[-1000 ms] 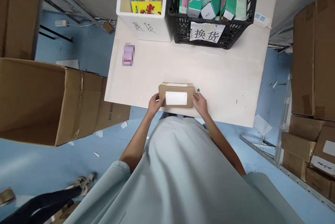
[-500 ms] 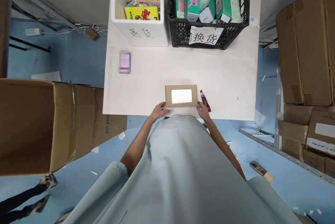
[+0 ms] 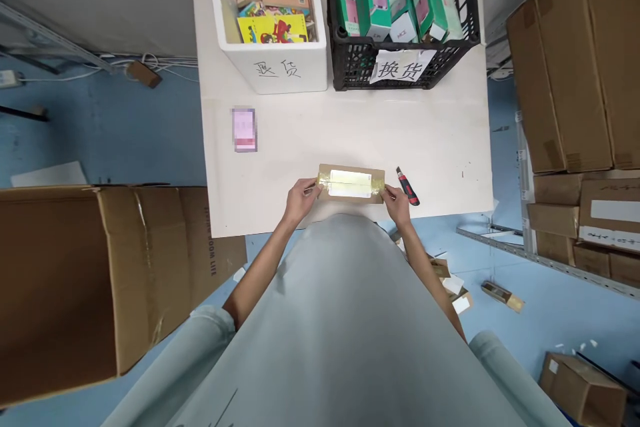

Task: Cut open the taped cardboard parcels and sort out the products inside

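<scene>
A small brown cardboard box (image 3: 351, 200) is at the table's near edge, close to my body. Its visible face has a white label (image 3: 350, 184), and clear yellowish tape (image 3: 377, 182) runs lengthwise across it. My left hand (image 3: 301, 199) pinches the box's left end, and my right hand (image 3: 398, 205) holds the right end in the same way. Just right of my right hand lies a red and black box cutter (image 3: 409, 187). Whether the box rests on the table or is slightly lifted, I cannot tell.
On the white table (image 3: 440, 140), a white bin (image 3: 285, 74) of flat packages and a black crate (image 3: 345, 67) of green boxes stand at the back. A blurred pink item (image 3: 245, 129) lies left. A large open carton (image 3: 150, 267) stands left; stacked cartons (image 3: 575, 67) rise right.
The box has been turned; a taped, labelled face now shows, where an untaped-looking labelled face showed before. Both hands have closed on its ends. The camera view has shifted slightly.
</scene>
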The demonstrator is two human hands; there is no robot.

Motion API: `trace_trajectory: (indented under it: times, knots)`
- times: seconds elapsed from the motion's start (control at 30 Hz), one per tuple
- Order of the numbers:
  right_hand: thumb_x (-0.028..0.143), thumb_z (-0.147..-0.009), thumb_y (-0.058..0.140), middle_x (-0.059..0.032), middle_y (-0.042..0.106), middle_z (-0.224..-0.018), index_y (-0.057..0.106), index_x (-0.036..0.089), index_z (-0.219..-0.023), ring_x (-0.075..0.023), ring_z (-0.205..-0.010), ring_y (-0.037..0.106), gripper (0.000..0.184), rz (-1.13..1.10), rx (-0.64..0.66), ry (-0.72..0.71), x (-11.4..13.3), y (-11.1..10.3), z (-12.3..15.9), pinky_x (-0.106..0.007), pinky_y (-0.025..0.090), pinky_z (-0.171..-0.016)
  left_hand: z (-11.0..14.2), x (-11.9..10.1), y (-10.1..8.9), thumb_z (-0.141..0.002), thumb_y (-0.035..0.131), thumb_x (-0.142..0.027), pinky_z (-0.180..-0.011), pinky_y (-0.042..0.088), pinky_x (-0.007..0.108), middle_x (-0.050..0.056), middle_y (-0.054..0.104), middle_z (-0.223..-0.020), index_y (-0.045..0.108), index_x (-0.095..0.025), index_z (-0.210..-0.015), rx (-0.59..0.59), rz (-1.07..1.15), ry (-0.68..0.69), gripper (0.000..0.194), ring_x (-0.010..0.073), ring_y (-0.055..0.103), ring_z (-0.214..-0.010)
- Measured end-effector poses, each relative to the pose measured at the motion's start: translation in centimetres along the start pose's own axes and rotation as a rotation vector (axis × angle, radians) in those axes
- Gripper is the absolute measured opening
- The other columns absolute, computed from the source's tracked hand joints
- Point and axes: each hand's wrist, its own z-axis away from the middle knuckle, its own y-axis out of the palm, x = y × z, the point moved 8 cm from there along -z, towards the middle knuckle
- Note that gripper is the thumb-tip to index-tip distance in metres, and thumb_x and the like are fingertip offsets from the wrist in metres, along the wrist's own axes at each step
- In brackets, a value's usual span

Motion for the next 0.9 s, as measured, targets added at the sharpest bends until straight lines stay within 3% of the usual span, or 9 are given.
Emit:
trace_trajectory:
  times: [0.17,0.3,0.4,0.47,0.53,0.63,0.73,0.8,0.9]
  knots:
    - [0.079,-0.096,0.061,-0.0191,0.079,-0.134,0.08,0.017,-0.132,-0.0328,-0.122,0.075,0.074,-0.044,-0.04,0.075,-0.9,1.2,2.1,-0.05,0.061,-0.113,0.5,2.3,-0.9,-0.093,0.077,-0.049,-0.117,0.06,0.047,0.014,0.074,-0.146,0.079,-0.02,-0.133,0.092,0.038,-0.095,0.05,0.031,0.076,-0.128]
    - [0.074,-0.098,0.056,-0.0191,0.081,-0.133,0.075,0.017,-0.139,-0.0337,-0.121,0.076,0.072,-0.071,-0.061,0.182,-3.5,1.5,4.3,-0.055,0.062,-0.109,0.9,4.0,-1.1,-0.102,0.064,-0.057,-0.117,0.058,0.045,0.013,0.075,-0.149,0.077,-0.021,-0.136,0.112,0.102,-0.113,0.051,0.03,0.072,-0.135]
    - [0.067,-0.093,0.062,-0.0199,0.083,-0.128,0.075,0.016,-0.138,-0.0345,-0.118,0.078,0.07,-0.044,-0.049,0.237,-5.1,2.1,5.2,-0.057,0.061,-0.111,1.0,5.3,-1.5,-0.105,0.058,-0.055,-0.113,0.059,0.044,0.011,0.084,-0.12,0.077,-0.02,-0.134,0.059,0.066,-0.141,0.05,0.0279,0.077,-0.119]
    - [0.061,-0.089,0.066,-0.0197,0.083,-0.127,0.075,0.016,-0.136,-0.0348,-0.118,0.079,0.066,-0.026,-0.028,0.269,-5.8,2.5,5.3,-0.057,0.06,-0.112,1.1,6.0,-1.6,-0.103,0.058,-0.05,-0.108,0.06,0.044,0.007,0.081,-0.089,0.079,-0.018,-0.132,0.032,-0.003,-0.158,0.047,0.0277,0.079,-0.102]
    - [0.055,-0.087,0.07,-0.0185,0.084,-0.126,0.075,0.018,-0.136,-0.0351,-0.118,0.079,0.062,-0.007,-0.006,0.29,-6.3,2.8,5.2,-0.058,0.06,-0.113,1.2,6.7,-1.5,-0.103,0.056,-0.043,-0.106,0.06,0.045,0.004,0.076,-0.08,0.078,-0.018,-0.135,0.025,-0.045,-0.165,0.047,0.0272,0.078,-0.094]
    - [0.049,-0.085,0.072,-0.0169,0.083,-0.128,0.073,0.02,-0.14,-0.0343,-0.116,0.079,0.062,-0.012,0.04,0.286,-6.5,3.1,4.5,-0.057,0.061,-0.11,1.4,7.6,-0.9,-0.094,0.059,-0.027,-0.11,0.059,0.047,0.011,0.08,-0.117,0.07,-0.019,-0.15,0.032,-0.047,-0.177,0.057,0.0277,0.076,-0.111]
    - [0.045,-0.085,0.072,-0.0147,0.082,-0.132,0.068,0.021,-0.148,-0.0325,-0.113,0.078,0.067,-0.03,0.113,0.254,-6.4,3.8,3.7,-0.056,0.063,-0.107,1.7,8.5,0.4,-0.08,0.069,-0.017,-0.113,0.059,0.051,0.019,0.063,-0.158,0.06,-0.02,-0.161,0.086,-0.057,-0.246,0.082,0.0339,0.069,-0.132]
    - [0.043,-0.086,0.07,-0.0138,0.081,-0.133,0.068,0.022,-0.149,-0.032,-0.113,0.078,0.067,-0.017,0.165,0.228,-6.3,4.4,3.1,-0.055,0.063,-0.107,2.0,8.6,1.4,-0.076,0.074,-0.016,-0.114,0.059,0.052,0.02,0.057,-0.164,0.058,-0.021,-0.163,0.126,-0.058,-0.263,0.089,0.0377,0.064,-0.141]
    - [0.043,-0.088,0.069,-0.0145,0.08,-0.132,0.075,0.023,-0.139,-0.0336,-0.118,0.076,0.055,0.038,0.208,0.16,-6.0,5.0,2.2,-0.055,0.065,-0.106,2.0,7.3,2.3,-0.078,0.076,-0.02,-0.115,0.059,0.052,0.016,0.062,-0.163,0.067,-0.022,-0.154,0.106,-0.079,-0.185,0.077,0.0385,0.061,-0.147]
